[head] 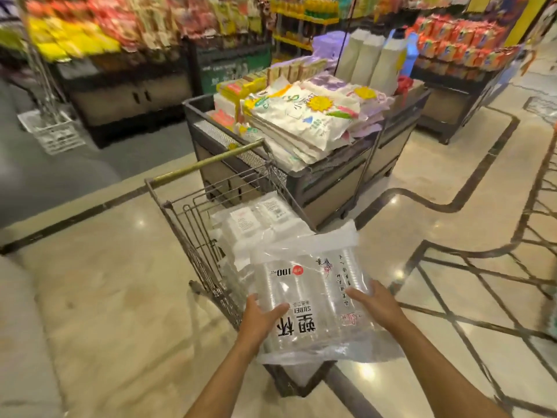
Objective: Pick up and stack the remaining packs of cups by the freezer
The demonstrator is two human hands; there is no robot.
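Hands (319,312) half under cup pack (313,300)

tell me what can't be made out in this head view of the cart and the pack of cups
- Underside of the clear pack of plastic cups: hidden by the pack itself, so the fingers of the left hand and right hand beneath it are unseen.
- Shopping cart floor and wheels: covered by the pack and the white packets.
- Shelf goods, top left: motion-blurred, labels unreadable.
- White bottles: labels too small to read.
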